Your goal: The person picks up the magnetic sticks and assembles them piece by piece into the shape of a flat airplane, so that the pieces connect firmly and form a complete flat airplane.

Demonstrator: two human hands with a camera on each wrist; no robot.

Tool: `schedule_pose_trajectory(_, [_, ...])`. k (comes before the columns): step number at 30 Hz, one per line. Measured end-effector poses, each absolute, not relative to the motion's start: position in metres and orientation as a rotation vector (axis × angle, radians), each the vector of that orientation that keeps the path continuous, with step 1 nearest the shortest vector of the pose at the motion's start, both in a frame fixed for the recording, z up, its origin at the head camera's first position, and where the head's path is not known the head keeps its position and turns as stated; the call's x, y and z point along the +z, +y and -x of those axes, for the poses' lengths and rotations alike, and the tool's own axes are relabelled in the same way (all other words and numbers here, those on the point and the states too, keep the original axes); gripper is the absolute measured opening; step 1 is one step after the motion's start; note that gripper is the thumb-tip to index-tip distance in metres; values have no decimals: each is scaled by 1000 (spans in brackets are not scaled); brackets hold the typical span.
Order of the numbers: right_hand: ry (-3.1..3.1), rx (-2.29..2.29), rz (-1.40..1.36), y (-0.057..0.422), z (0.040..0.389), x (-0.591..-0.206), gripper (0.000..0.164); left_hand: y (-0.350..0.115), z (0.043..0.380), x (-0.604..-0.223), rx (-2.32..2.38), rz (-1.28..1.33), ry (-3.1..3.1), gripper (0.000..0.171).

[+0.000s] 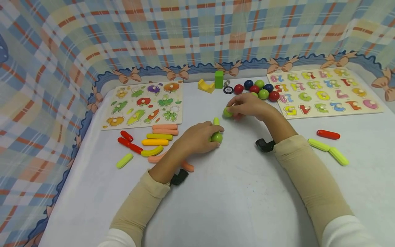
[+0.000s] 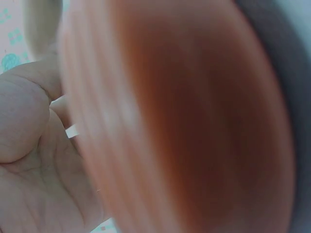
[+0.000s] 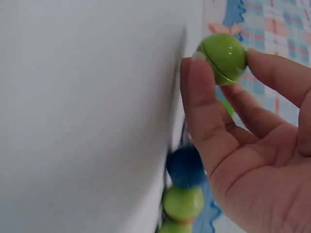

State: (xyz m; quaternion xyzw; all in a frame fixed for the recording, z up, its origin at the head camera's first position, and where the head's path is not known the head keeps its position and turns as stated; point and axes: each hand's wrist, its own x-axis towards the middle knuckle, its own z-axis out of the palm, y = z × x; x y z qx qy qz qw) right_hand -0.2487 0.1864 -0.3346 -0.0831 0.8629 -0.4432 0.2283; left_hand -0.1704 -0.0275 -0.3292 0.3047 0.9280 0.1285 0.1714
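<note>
My right hand [image 1: 248,105] pinches a green ball [image 1: 227,112] between thumb and fingertips, near the middle of the white table. In the right wrist view the same glossy ball [image 3: 223,56] shows a thin seam line. Left of it, my left hand [image 1: 200,138] reaches over the table with thumb and fingers curled round another green ball [image 1: 217,137]. A light green stick [image 1: 216,121] pokes out just beyond its fingers. The left wrist view is mostly filled by a blurred salmon-coloured sausage shape [image 2: 194,116], with the left palm [image 2: 43,179] beside it.
Red, blue and green balls [image 1: 263,94] cluster at the back, beside a green block [image 1: 219,80] and a yellow piece [image 1: 206,86]. A vegetable puzzle board [image 1: 145,103] lies back left, a number board [image 1: 324,92] back right. Coloured sticks [image 1: 157,142] lie left; a red one [image 1: 328,134] lies right.
</note>
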Motion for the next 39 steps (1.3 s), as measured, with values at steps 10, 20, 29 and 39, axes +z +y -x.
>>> schedule_pose_trajectory(10, [2190,-1334,239,162,255,-341,28,-26,171,-329,370,-892,2634,47])
schedule_pose_trajectory(20, [2152,-1308,279,159,252,-338,34,-28,172,-330,355,-879,2630,46])
schedule_pose_trajectory(29, [2240,-1218,248,162,249,-342,34,-29,170,-327,302,-834,2651,46])
schedule_pose_trajectory(39, [2309,-1093,276,184,229,-340,33,-25,168,-329,254,-828,2689,55])
